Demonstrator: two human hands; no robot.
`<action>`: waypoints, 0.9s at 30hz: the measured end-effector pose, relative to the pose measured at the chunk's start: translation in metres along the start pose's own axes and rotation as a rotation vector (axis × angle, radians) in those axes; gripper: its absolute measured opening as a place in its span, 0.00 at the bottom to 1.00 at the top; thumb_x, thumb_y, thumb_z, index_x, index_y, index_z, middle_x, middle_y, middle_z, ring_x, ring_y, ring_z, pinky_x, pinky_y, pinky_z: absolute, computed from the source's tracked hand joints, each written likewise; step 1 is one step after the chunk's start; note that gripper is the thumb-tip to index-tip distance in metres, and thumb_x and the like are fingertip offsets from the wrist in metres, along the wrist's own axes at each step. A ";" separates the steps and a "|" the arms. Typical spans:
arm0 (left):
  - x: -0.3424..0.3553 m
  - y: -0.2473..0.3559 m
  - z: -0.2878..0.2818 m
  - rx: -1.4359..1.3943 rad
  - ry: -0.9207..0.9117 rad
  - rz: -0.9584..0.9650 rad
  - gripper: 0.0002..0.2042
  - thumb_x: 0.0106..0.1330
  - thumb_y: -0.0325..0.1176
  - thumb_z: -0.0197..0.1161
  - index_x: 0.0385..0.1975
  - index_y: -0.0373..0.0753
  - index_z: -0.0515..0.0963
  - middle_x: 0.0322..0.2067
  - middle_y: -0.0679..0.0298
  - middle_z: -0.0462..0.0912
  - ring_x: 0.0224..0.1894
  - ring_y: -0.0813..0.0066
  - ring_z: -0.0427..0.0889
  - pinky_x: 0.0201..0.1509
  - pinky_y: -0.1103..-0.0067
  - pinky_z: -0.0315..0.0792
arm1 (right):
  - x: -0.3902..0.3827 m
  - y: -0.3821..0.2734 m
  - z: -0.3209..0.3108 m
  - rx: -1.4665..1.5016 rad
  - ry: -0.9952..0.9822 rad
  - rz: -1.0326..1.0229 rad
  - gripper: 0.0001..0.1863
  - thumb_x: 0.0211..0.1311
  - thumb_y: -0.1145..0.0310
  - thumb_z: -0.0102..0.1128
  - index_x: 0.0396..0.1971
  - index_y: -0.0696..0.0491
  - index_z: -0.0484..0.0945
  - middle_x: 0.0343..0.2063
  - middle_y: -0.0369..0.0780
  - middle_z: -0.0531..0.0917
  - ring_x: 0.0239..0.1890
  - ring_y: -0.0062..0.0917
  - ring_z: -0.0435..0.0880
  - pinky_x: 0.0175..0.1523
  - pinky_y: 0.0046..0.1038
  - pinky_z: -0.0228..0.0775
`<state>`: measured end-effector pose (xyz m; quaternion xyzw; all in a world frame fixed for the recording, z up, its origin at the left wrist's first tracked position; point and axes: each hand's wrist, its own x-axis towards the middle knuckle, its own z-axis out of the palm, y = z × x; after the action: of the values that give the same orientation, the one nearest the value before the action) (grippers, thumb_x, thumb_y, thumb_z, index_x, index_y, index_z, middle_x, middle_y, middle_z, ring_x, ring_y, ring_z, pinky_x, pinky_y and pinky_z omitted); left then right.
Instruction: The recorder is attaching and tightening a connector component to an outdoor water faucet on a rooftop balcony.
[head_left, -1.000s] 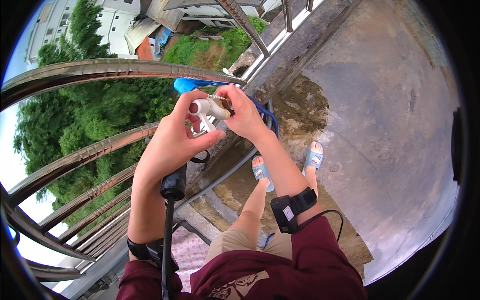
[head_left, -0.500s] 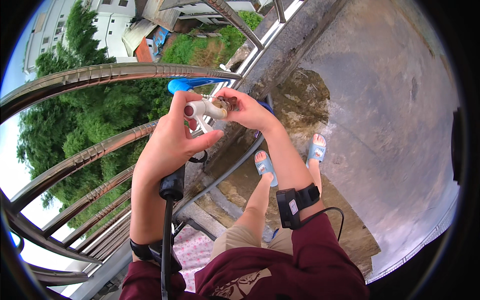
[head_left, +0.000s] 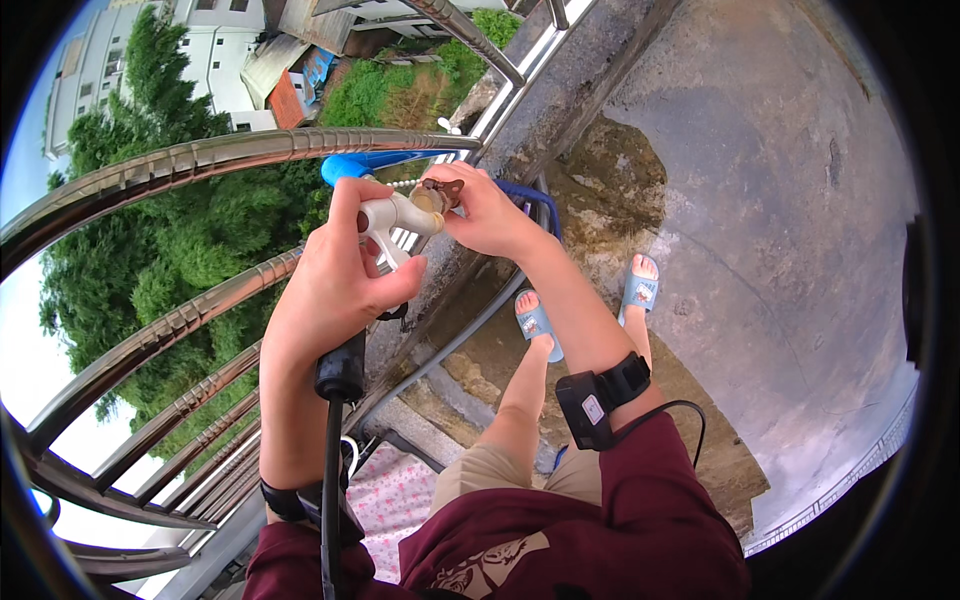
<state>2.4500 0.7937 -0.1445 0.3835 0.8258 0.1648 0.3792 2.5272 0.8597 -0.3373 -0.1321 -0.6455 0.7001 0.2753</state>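
My left hand [head_left: 340, 270] is closed around a white plastic tap [head_left: 402, 213], its thumb and fingers on either side of the tap's lever. At the tap's right end sits a worn metal fitting [head_left: 428, 198] with a brown wing-shaped piece [head_left: 446, 190]. My right hand [head_left: 492, 215] has its fingers curled on this fitting, and the fingertips behind it are hidden. Just behind, a blue pipe [head_left: 346, 169] runs beside the railing, with a white beaded strand [head_left: 405, 183] between it and the fitting.
A shiny metal railing [head_left: 240, 152] curves along the left, trees [head_left: 190, 240] beyond it. A grey hose [head_left: 455, 340] lies along the concrete ledge near my slippered feet [head_left: 536, 318]. A black cylinder on a rod [head_left: 340, 372] stands by my left forearm. Pink flowered cloth [head_left: 390, 500] lies below.
The tap and both hands sit slightly further left in the view, and the tap is turned a little. My right fingers have shifted on the fitting, showing more of the brown wing-shaped piece.
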 end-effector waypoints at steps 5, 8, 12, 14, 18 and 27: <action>-0.002 -0.001 0.003 0.005 0.019 -0.036 0.24 0.47 0.30 0.63 0.44 0.37 0.62 0.21 0.63 0.71 0.18 0.78 0.66 0.24 0.81 0.65 | 0.001 -0.001 0.003 -0.098 0.093 -0.075 0.16 0.41 0.80 0.55 0.33 0.49 0.71 0.31 0.37 0.74 0.40 0.34 0.71 0.44 0.34 0.61; -0.001 -0.002 0.006 -0.027 -0.016 -0.023 0.25 0.48 0.31 0.64 0.45 0.37 0.61 0.22 0.62 0.71 0.18 0.78 0.66 0.24 0.80 0.64 | 0.006 0.007 -0.004 -0.072 -0.051 -0.029 0.16 0.41 0.80 0.54 0.34 0.50 0.71 0.31 0.38 0.73 0.39 0.36 0.70 0.45 0.35 0.61; 0.001 -0.003 0.005 0.078 -0.057 0.081 0.26 0.48 0.34 0.66 0.45 0.37 0.61 0.23 0.62 0.70 0.19 0.77 0.66 0.25 0.80 0.65 | 0.004 0.011 -0.003 0.280 -0.194 0.120 0.16 0.44 0.81 0.56 0.37 0.52 0.71 0.32 0.32 0.76 0.39 0.23 0.73 0.47 0.26 0.63; -0.002 -0.002 0.009 0.068 -0.052 0.060 0.26 0.48 0.34 0.65 0.45 0.37 0.61 0.22 0.63 0.70 0.19 0.77 0.66 0.26 0.80 0.65 | 0.002 0.012 -0.002 0.588 -0.286 0.249 0.17 0.45 0.81 0.57 0.38 0.52 0.72 0.34 0.31 0.77 0.40 0.17 0.73 0.47 0.22 0.63; -0.004 0.004 0.014 0.026 -0.018 0.005 0.25 0.47 0.32 0.64 0.44 0.36 0.61 0.21 0.63 0.70 0.19 0.77 0.66 0.25 0.80 0.65 | 0.006 0.013 -0.011 0.616 -0.434 0.430 0.17 0.44 0.82 0.57 0.37 0.52 0.73 0.36 0.30 0.76 0.42 0.17 0.72 0.49 0.21 0.62; -0.004 -0.010 0.015 0.039 -0.009 0.017 0.26 0.46 0.31 0.64 0.44 0.36 0.61 0.21 0.64 0.71 0.17 0.83 0.66 0.22 0.83 0.63 | -0.008 0.002 -0.010 -0.252 0.039 -0.289 0.17 0.36 0.85 0.55 0.30 0.51 0.71 0.29 0.35 0.75 0.40 0.32 0.71 0.52 0.37 0.55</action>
<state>2.4579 0.7840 -0.1583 0.3988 0.8239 0.1501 0.3738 2.5391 0.8638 -0.3418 -0.0849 -0.7350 0.5642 0.3665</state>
